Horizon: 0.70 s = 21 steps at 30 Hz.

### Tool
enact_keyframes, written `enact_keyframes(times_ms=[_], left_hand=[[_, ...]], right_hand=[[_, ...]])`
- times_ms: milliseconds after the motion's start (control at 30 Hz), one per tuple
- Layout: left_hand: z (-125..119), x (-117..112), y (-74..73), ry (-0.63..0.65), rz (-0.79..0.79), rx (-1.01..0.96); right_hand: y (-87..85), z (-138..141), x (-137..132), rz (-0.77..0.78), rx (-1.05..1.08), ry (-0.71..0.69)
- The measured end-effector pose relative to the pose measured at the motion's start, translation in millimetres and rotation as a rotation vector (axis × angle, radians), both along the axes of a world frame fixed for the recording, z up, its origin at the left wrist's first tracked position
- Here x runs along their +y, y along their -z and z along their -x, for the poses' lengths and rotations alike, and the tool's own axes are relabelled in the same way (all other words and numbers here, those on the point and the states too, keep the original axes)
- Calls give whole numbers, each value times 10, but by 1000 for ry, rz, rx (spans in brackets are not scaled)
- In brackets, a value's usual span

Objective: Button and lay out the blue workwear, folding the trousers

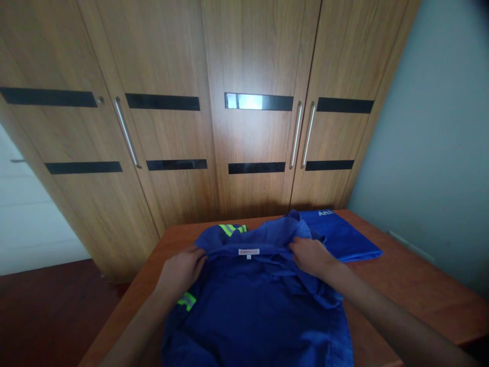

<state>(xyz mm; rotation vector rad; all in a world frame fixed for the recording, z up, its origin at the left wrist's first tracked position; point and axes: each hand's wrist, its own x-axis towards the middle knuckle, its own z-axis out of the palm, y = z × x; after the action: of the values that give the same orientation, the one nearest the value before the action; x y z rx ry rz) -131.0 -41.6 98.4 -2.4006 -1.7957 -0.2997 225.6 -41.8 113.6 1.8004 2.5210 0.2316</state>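
A blue work jacket (248,311) with yellow-green and silver reflective strips lies spread on the wooden table, its inside facing up. My left hand (181,270) is closed on the left side of its collar. On the other side, my right hand (309,255) grips the right end of the collar. Between the two hands the collar band stretches fairly straight, with a white label (249,252) at its middle. Lower parts of the jacket run out of view at the bottom edge.
A folded blue cloth item (344,237) with white lettering lies behind my right hand. The reddish-brown table (405,275) stands against a wooden wardrobe (252,188) with metal handles. A pale wall (431,153) rises at the right.
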Motion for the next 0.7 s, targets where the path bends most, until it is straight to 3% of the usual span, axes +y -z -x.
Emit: enact_keyframes(times_ms=[267, 433, 567, 700], left_hand=[[-29, -44, -549, -56, -281, -48], [-90, -135, -785, -70, -411, -142], [-140, -159, -733, -27, -366, -236], [-182, -134, -471, 63, -209, -325]], right_hand=[[-648, -1, -190, -461, -94, -51], [-890, -63, -269, -657, -87, -39], [-897, -146, -260, -583, -79, 39], [-785, -260, -208, -428, -69, 99]])
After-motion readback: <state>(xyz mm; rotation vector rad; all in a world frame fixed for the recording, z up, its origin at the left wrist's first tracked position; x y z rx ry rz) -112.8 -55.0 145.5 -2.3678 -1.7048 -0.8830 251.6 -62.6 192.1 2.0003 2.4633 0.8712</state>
